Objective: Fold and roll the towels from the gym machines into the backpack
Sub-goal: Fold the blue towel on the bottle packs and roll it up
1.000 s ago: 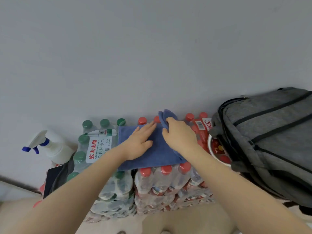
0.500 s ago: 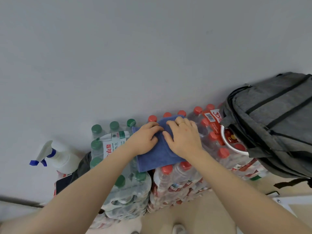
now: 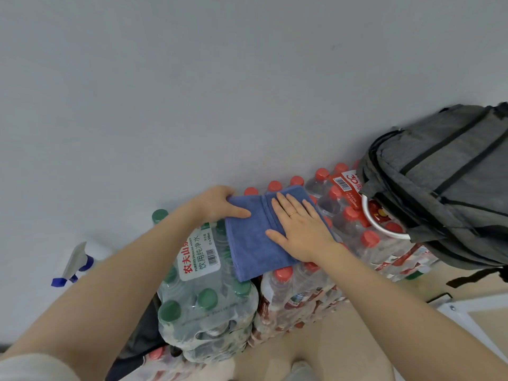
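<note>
It looks like a storage corner: shrink-wrapped packs of green-capped water bottles [image 3: 203, 295] and red-capped water bottles [image 3: 302, 292] are stacked on the beige floor [image 3: 343, 347] against a plain grey wall [image 3: 192, 92].

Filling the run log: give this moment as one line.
folded blue terry towel on bottle packs | right hand pressing flat | left hand holds far corner | grey backpack open

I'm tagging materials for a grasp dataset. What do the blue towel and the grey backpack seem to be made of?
Blue towel: soft, matte woven cloth, probably terry or microfibre; fuzzy nap and stitched ribbed band beside the right hand. Grey backpack: heathered woven fabric, likely synthetic, matte, with black zipper lines and trim.
</note>
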